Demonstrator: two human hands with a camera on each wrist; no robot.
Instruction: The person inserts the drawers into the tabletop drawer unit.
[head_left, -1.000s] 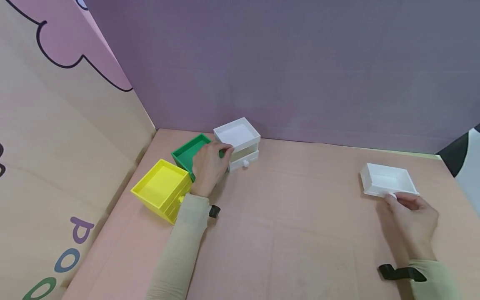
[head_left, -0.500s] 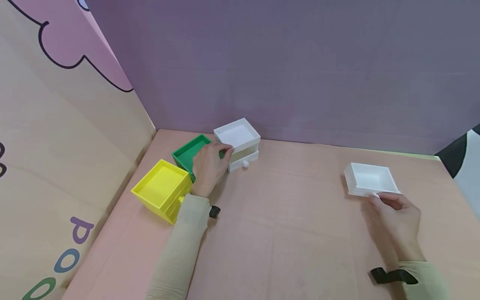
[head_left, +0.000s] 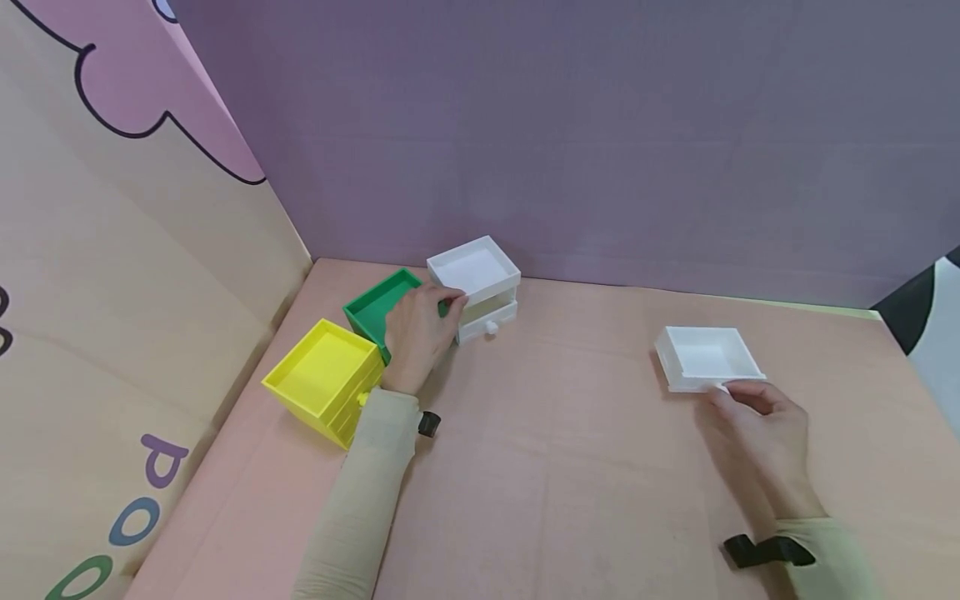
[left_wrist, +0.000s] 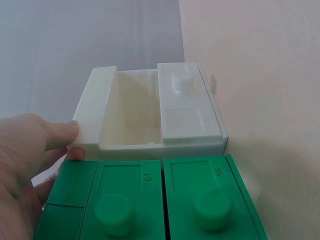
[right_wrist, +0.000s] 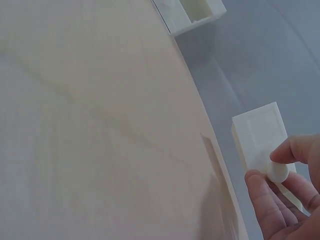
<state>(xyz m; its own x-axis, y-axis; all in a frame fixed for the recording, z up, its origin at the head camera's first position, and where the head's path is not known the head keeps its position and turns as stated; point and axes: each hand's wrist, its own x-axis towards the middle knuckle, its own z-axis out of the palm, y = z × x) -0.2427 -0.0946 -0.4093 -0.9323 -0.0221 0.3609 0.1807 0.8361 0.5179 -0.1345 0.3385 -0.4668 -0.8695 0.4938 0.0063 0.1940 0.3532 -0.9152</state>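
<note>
On the left side of the table stands a small white drawer cabinet (head_left: pixel 474 268) with an open slot above its lower drawer (left_wrist: pixel 190 120). My left hand (head_left: pixel 418 337) reaches over the green drawer cabinet (head_left: pixel 375 307) and pinches the white cabinet's upper corner between thumb and fingers. Over at the right, my right hand (head_left: pixel 771 429) holds a loose white drawer (head_left: pixel 708 354) by its round knob (right_wrist: pixel 278 171). This drawer is level, its inside bare, and a shadow falls on the tabletop beside it.
A yellow drawer cabinet (head_left: pixel 321 367) stands in front of the green one, close to the left forearm. A purple-grey wall (head_left: pixel 562 150) rises behind the pink tabletop (head_left: pixel 585 467). The printed panel (head_left: pixel 150 292) borders the left side.
My right hand has moved left with the white drawer, bringing it nearer to the cabinets. The left hand and the three cabinets stay where they were.
</note>
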